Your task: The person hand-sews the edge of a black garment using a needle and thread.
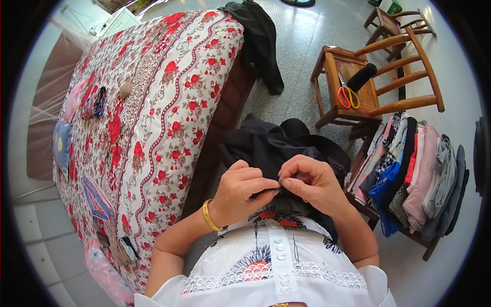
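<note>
- Black cloth (261, 148): plain and dark, with a soft, dull surface and a slight grey-blue sheen on some folds.
- State: bunched and crumpled rather than laid flat, its layers overlapping; its full outline is hard to make out.
- Pose: the near part is gathered up at the middle of the scene, partly hidden from view, while the far part slumps loosely in uneven folds.
- Place: it spreads left and right of the middle, with a dark length running nearer on the right.
</note>
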Demonstrator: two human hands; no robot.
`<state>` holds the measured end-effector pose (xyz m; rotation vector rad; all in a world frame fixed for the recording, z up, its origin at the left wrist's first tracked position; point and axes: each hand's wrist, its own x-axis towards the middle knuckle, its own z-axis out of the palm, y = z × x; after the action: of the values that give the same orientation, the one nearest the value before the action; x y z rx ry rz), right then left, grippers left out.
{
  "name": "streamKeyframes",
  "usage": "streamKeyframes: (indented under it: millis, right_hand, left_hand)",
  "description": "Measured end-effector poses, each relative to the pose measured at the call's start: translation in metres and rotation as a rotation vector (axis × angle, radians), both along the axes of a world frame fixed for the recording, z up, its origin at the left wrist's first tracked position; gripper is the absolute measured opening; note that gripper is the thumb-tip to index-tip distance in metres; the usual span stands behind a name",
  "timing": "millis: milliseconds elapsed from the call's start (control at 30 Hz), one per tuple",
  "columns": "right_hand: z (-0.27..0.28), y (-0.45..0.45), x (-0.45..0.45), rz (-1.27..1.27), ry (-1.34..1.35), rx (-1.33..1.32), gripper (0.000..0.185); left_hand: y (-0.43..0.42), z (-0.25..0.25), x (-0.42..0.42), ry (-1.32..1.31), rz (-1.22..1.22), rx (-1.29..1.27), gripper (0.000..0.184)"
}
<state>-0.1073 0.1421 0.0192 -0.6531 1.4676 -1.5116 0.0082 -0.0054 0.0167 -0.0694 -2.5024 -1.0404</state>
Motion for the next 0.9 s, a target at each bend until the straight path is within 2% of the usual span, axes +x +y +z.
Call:
streamKeyframes:
  millis: [133, 200, 233, 267, 333, 400, 433, 467, 500, 567, 600, 667, 733, 800, 867, 900]
  right_hand:
    - [-0.005, -0.001, -0.006, 0.071, 0.157, -0.036, 0.005]
    - [0.001, -0.005, -0.002, -0.148, -0.004, -0.166, 0.006]
    - [0.01, -0.003, -0.006, -0.223, -0.218, -0.084, 0.009]
    - [0.009, -0.003, -0.014, -0.334, -0.365, -0.16, 0.01]
    - [0.012, 0.004, -0.03, -0.411, -0.528, -0.246, 0.008]
    - [0.022, 0.016, -0.045, -0.337, -0.691, -0.219, 0.008]
    - [0.02, 0.024, -0.054, -0.286, -0.717, -0.285, 0.008]
    - [0.026, 0.03, -0.061, -0.342, -0.734, -0.3, 0.011]
    - [0.03, 0.037, -0.07, -0.365, -0.698, -0.347, 0.012]
    - [0.035, 0.057, -0.094, -0.408, -0.628, -0.422, 0.014]
    - [0.038, 0.069, -0.108, -0.429, -0.594, -0.45, 0.013]
    - [0.05, 0.093, -0.129, -0.621, -0.57, -0.465, 0.011]
    - [0.049, 0.129, -0.157, -0.796, -0.462, -0.529, 0.008]
    - [0.05, 0.169, -0.188, -0.951, -0.327, -0.524, 0.01]
    - [0.06, 0.196, -0.201, -1.012, -0.212, -0.491, 0.016]
    - [0.058, 0.22, -0.216, -1.095, -0.09, -0.503, 0.014]
  left_hand:
    - [-0.002, 0.004, -0.001, -0.063, -0.035, 0.028, 0.022]
    - [-0.003, 0.006, -0.002, -0.09, -0.045, 0.064, 0.021]
    - [-0.005, 0.007, -0.002, -0.112, -0.05, 0.113, 0.019]
    - [-0.006, 0.007, -0.002, -0.132, -0.055, 0.161, 0.018]
    - [-0.008, 0.005, 0.001, -0.165, -0.064, 0.214, 0.015]
    - [-0.01, 0.0, 0.003, -0.199, -0.08, 0.263, 0.012]
    - [-0.01, -0.003, 0.003, -0.222, -0.052, 0.357, 0.008]
    - [-0.011, -0.005, 0.004, -0.244, -0.024, 0.453, 0.006]
    - [-0.013, -0.005, 0.005, -0.243, -0.025, 0.455, 0.006]
    - [-0.018, -0.003, 0.007, -0.449, 0.072, 0.732, 0.01]
    - [-0.022, -0.003, 0.008, -0.446, 0.074, 0.734, 0.01]
    - [-0.029, -0.002, 0.009, -0.615, 0.068, 0.87, 0.014]
    - [-0.034, -0.011, 0.014, -0.638, 0.072, 0.939, 0.014]
    - [-0.036, -0.017, 0.018, -0.661, 0.084, 1.005, 0.014]
    - [-0.037, -0.018, 0.02, -0.655, 0.082, 1.202, 0.013]
    - [-0.039, -0.017, 0.02, -0.649, 0.097, 1.202, 0.013]
